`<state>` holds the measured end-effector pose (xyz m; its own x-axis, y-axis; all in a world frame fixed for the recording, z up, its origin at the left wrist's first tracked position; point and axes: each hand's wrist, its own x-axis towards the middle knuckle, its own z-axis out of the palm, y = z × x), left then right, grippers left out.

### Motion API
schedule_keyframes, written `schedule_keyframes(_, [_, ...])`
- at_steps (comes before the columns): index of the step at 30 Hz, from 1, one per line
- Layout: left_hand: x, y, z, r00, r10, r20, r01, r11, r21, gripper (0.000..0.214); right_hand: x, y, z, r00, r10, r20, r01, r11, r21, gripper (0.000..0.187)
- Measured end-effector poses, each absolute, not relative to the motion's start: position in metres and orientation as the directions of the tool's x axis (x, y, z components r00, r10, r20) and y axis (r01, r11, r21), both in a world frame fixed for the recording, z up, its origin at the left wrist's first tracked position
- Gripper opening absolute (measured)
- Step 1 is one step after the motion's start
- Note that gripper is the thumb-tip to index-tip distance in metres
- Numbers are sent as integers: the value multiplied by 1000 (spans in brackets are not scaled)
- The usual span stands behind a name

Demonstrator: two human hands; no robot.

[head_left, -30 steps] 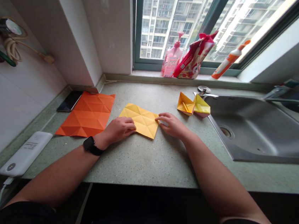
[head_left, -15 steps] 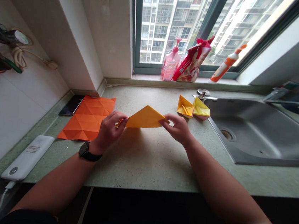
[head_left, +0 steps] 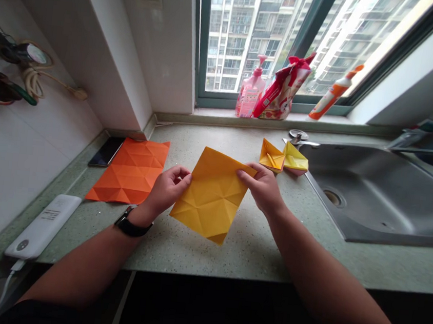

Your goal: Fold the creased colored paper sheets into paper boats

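My right hand [head_left: 262,187] pinches the top corner of a square, golden-yellow origami sheet [head_left: 210,197], its creases showing as it opens flat. My left hand [head_left: 169,190], with a black wristwatch [head_left: 132,228], sits at the sheet's upper left edge, fingers curled; I can't tell whether they grip it. My hands stay apart, the sheet between them, above the speckled green countertop [head_left: 210,259]. Two folded yellow paper pieces [head_left: 283,157] lie beyond my right hand, near the stainless steel sink [head_left: 330,215], and a creased orange paper sheet [head_left: 128,171] lies left of my left hand.
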<state>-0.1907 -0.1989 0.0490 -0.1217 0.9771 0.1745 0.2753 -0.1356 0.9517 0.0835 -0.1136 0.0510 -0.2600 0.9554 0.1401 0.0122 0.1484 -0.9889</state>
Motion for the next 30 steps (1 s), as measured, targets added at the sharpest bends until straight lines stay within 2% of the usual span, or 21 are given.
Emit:
schedule_keyframes(5, [-192,-195,43,-35,998,56,165,-49,985,37,86,-107,48,-373,928,23,-21,16,-1000,62])
schedule_keyframes(9, [-191,-189,35,-101,994,-29,39,33,999,45,86,-103,39,-452,873,-186,107,-153,-982,83])
schedule_keyframes(11, [-192,-186,30,-97,992,-75,-3,75,997,49,86,-100,33,-480,841,-248,172,-187,-967,87])
schedule_keyframes(15, [-197,-182,23,-91,993,-81,78,88,993,44,89,-94,25,-466,854,-230,192,-156,-969,80])
schedule_keyframes(17, [-202,-183,22,-124,992,16,213,11,977,34,92,-91,25,-439,870,-225,176,-163,-971,80])
schedule_keyframes(19, [-207,-185,23,-113,970,216,411,-152,899,31,95,-89,25,-409,880,-243,156,-195,-968,84])
schedule_keyframes(22, [-213,-188,26,104,878,467,660,-413,628,43,98,-86,24,-390,871,-300,131,-271,-954,90])
schedule_keyframes(25, [-213,-189,26,295,826,481,734,-518,439,45,99,-83,20,-424,842,-334,141,-303,-943,87])
schedule_keyframes(30, [-207,-188,21,407,812,419,733,-564,380,37,98,-82,17,-503,802,-322,135,-295,-946,70])
